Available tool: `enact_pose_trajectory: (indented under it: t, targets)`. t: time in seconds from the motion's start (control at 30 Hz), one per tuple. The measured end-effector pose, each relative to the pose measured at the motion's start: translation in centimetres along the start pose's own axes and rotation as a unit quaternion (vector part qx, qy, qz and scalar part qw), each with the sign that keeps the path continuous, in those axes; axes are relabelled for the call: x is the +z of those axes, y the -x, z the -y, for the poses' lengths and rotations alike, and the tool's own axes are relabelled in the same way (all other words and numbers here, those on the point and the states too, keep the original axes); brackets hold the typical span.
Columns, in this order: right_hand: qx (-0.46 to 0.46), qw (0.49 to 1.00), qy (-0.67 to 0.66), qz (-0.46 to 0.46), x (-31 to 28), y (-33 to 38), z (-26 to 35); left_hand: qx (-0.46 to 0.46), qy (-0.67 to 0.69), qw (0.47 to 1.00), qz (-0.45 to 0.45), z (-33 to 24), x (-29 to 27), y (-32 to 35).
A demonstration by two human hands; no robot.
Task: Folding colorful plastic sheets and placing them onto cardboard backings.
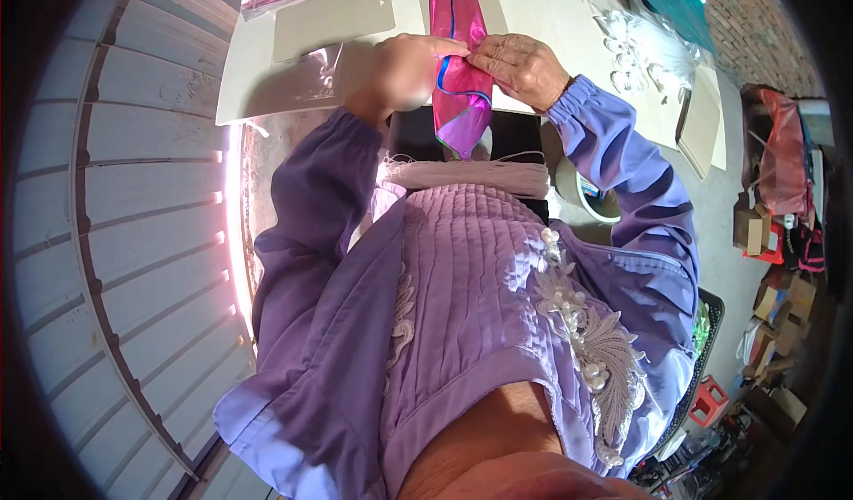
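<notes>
- Pink foil sheet (pixel 464 20): lying lengthwise on the worktop (pixel 569 34), purple end past its near edge.
- Right hand (pixel 520 65): grip pinching the sheet's right side.
- Left hand (pixel 404 69): reaching across it; blurred, cannot tell whether pinching.

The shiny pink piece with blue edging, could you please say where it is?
In the head view, the shiny pink piece is at upper centre between the left hand and right hand, its purple tip beyond the near edge of the pale table.
</notes>
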State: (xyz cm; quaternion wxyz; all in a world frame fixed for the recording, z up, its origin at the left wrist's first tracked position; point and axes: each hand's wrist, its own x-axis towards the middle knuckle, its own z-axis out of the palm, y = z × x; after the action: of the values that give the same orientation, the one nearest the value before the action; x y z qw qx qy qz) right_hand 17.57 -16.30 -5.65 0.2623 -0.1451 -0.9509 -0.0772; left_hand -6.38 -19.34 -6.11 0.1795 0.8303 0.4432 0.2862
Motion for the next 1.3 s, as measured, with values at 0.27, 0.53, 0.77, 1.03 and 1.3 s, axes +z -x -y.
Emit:
enact_pose_trajectory:
  t: [0.27,0.53,0.77,1.03,1.3]
  targets:
    - [0.108,0.979,-0.17,0.008,0.7,-0.2,0.3,0.024,0.018,0.999,0.021,0.5,-1.0,0.7]
    - [0.287,0.868,-0.406,-0.009,2.1,-0.1,-0.4,0.041,0.032,0.998,0.045,-0.5,-2.5,0.7]
    - [0.243,0.905,-0.346,-0.039,1.4,-0.6,-1.4,-0.011,-0.008,0.999,-0.053,-0.1,-0.8,0.3]
    - [0.267,0.893,-0.349,-0.097,1.6,-0.6,-1.6,-0.05,0.022,0.995,-0.088,-1.1,-0.1,-0.2]
    - [0.429,0.755,-0.491,-0.072,1.1,-0.8,-1.8,-0.215,-0.101,0.971,-0.037,-2.3,-0.4,-1.5]
